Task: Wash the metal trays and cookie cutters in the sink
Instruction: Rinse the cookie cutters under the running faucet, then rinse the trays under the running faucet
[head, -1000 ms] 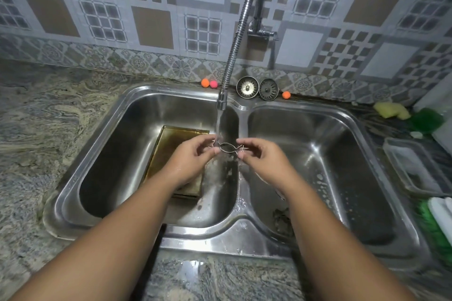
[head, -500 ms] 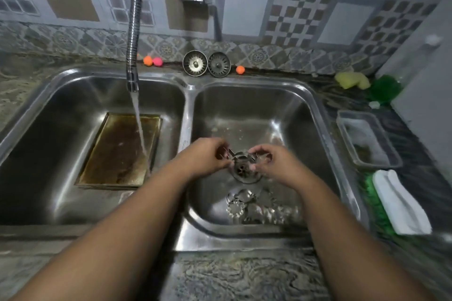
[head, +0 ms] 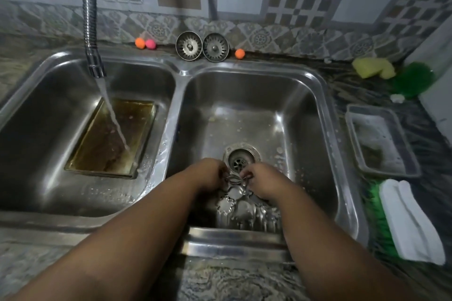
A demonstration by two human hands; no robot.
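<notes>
My left hand [head: 212, 174] and my right hand [head: 263, 181] pinch the two ends of a fish-shaped metal cookie cutter [head: 234, 180], low in the right basin [head: 305, 95] just in front of the drain [head: 241, 158]. Under it lie several metal cookie cutters [head: 241, 208] in a heap on the basin floor. A stained metal tray [head: 112, 137] lies flat in the left basin [head: 36, 115]. Water from the faucet hose [head: 94, 61] falls on that tray. A second metal tray [head: 381, 140] with suds stands on the counter to the right.
Two sink strainers [head: 202, 46] lean against the tiled wall, with three small balls [head: 144, 43] beside them. A yellow sponge [head: 373, 67] and a green scrubber [head: 413, 80] sit at the back right. A white folded cloth [head: 411, 221] lies on a green pad by the counter edge.
Both hands carried the fish-shaped cutter from under the running water over the left basin into the right basin and lowered it toward the heap. The view shifted right.
</notes>
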